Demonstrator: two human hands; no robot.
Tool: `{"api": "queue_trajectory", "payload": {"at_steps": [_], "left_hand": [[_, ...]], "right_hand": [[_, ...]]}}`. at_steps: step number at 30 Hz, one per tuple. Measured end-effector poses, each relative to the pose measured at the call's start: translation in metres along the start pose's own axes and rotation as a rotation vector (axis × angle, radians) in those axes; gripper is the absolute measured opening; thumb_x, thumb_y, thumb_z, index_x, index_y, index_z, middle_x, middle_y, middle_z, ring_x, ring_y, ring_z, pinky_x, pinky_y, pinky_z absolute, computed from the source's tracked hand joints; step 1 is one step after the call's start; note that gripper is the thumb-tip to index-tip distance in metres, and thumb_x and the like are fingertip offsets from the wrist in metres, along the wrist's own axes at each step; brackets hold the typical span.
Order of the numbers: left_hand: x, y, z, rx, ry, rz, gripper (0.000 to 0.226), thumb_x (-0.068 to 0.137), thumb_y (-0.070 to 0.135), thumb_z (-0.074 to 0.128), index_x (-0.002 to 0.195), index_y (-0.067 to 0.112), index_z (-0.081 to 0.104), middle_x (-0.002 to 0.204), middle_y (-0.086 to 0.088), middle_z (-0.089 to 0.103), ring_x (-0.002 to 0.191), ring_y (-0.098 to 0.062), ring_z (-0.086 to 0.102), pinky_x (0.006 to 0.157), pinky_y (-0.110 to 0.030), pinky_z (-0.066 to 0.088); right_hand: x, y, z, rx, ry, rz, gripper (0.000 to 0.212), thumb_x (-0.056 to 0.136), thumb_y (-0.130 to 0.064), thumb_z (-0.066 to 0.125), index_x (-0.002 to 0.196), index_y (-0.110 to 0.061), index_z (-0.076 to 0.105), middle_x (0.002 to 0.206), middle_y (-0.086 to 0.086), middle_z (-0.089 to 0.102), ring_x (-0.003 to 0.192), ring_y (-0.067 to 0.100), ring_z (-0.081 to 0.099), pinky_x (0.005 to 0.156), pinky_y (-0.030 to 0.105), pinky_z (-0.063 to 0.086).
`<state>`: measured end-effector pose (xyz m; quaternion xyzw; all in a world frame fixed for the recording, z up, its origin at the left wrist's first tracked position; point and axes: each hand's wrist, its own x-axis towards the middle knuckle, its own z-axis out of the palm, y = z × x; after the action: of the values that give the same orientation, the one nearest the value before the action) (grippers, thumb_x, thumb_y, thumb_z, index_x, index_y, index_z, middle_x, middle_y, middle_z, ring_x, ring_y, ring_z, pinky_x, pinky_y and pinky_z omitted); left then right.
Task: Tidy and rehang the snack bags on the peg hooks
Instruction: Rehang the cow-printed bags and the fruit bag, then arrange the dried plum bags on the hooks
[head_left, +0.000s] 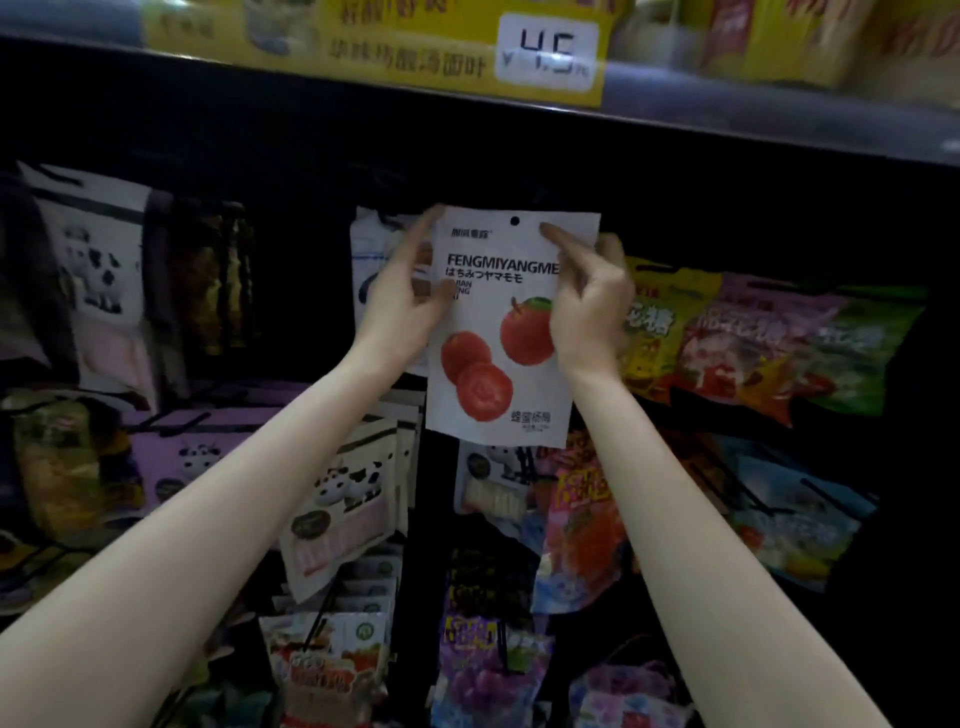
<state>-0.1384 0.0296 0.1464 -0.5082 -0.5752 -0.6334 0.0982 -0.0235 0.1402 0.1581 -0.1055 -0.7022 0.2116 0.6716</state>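
Note:
A white snack bag (498, 364) printed with three red fruits and the word FENGMIYANGME is held upright at the centre, in front of a dark peg wall. Its round hang hole (515, 221) sits near the top edge. My left hand (402, 301) grips the bag's left edge, thumb in front and fingers behind. On the right edge is my right hand (589, 306), its forefinger stretched up beside the hole. The peg hook behind the bag is hidden.
Cow-print bags (98, 270) hang at the left, a white and blue bag (371, 260) just behind my left hand, and colourful candy bags (753, 353) at the right. More bags (483, 670) hang below. A shelf with a yellow 4.5 price label (548, 49) runs overhead.

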Motion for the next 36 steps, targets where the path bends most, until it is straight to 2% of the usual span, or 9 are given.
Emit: {"api": "queue_trajectory", "payload": {"at_steps": [3,6,10,16,19,21,27,32,36], "left_hand": [[0.004,-0.003,0.008,0.178,-0.055,0.006,0.054,0.095,0.008,0.045,0.142,0.032,0.034,0.127,-0.004,0.034,0.114,-0.027,0.051,0.101,-0.034,0.044],[0.007,-0.003,0.013,0.284,-0.053,-0.003,0.056,0.095,0.008,0.043,0.144,0.031,0.028,0.135,-0.010,0.030,0.114,-0.014,0.041,0.091,-0.007,0.031],[0.003,-0.002,0.015,0.311,-0.063,0.011,0.056,0.094,0.009,0.044,0.145,0.029,0.027,0.130,-0.007,0.029,0.109,-0.008,0.035,0.076,0.006,0.023],[0.002,-0.006,0.021,0.402,-0.083,-0.031,0.056,0.096,0.011,0.043,0.146,0.028,0.024,0.140,-0.015,0.024,0.125,-0.023,0.035,0.083,-0.001,0.019],[0.006,-0.016,0.024,0.551,-0.178,-0.136,0.061,0.095,0.018,0.045,0.148,0.030,0.017,0.149,-0.013,0.014,0.136,-0.029,0.023,0.106,-0.024,0.024],[0.002,-0.030,0.026,0.648,-0.256,-0.192,0.061,0.094,0.022,0.047,0.148,0.029,0.019,0.153,-0.012,0.009,0.139,-0.032,0.018,0.112,-0.036,0.023],[-0.052,-0.065,0.032,0.541,-0.396,-0.283,0.055,0.094,0.015,0.047,0.145,0.024,0.028,0.156,-0.007,0.010,0.140,-0.024,0.021,0.106,-0.028,0.028],[-0.098,-0.081,0.032,0.492,-0.448,-0.261,0.053,0.094,0.011,0.048,0.144,0.021,0.032,0.153,-0.008,0.019,0.138,-0.022,0.024,0.102,-0.019,0.024],[-0.121,-0.089,0.017,0.536,-0.418,-0.234,0.049,0.088,0.001,0.052,0.136,0.013,0.046,0.147,-0.014,0.032,0.132,-0.031,0.034,0.105,-0.034,0.033]], "right_hand": [[0.005,0.005,0.009,-0.071,0.007,-0.005,0.034,0.091,0.006,0.043,0.113,-0.002,0.066,0.121,0.021,0.053,0.115,0.034,0.052,0.096,0.015,0.036],[0.004,0.007,0.007,-0.078,-0.030,0.012,0.036,0.092,0.008,0.041,0.118,-0.003,0.063,0.123,0.022,0.050,0.118,0.034,0.050,0.103,0.020,0.034],[0.006,0.005,0.000,-0.079,-0.103,0.044,0.038,0.093,0.009,0.039,0.121,-0.004,0.061,0.121,0.020,0.048,0.117,0.030,0.049,0.104,0.020,0.032],[0.007,0.011,0.003,-0.166,-0.204,0.147,0.043,0.095,0.006,0.036,0.126,-0.014,0.058,0.129,0.017,0.043,0.123,0.031,0.043,0.109,0.029,0.032],[0.011,0.014,0.005,-0.245,-0.367,0.216,0.054,0.094,0.009,0.035,0.140,-0.018,0.042,0.140,0.013,0.030,0.131,0.028,0.032,0.107,0.019,0.023],[0.009,0.018,0.002,-0.331,-0.489,0.257,0.062,0.093,0.007,0.039,0.145,-0.024,0.029,0.146,0.010,0.020,0.134,0.027,0.027,0.109,0.025,0.024],[-0.031,0.043,-0.034,-0.434,-0.568,0.392,0.044,0.094,0.000,0.041,0.135,-0.018,0.046,0.150,0.011,0.015,0.139,0.028,0.019,0.110,0.026,0.023],[-0.071,0.052,-0.067,-0.327,-0.623,0.384,0.031,0.096,-0.003,0.043,0.118,-0.019,0.059,0.133,0.005,0.038,0.115,0.020,0.048,0.089,0.015,0.038],[-0.094,0.037,-0.062,-0.219,-0.585,0.285,0.029,0.094,-0.003,0.047,0.117,-0.016,0.059,0.115,-0.002,0.041,0.097,0.007,0.048,0.083,0.007,0.041]]}}
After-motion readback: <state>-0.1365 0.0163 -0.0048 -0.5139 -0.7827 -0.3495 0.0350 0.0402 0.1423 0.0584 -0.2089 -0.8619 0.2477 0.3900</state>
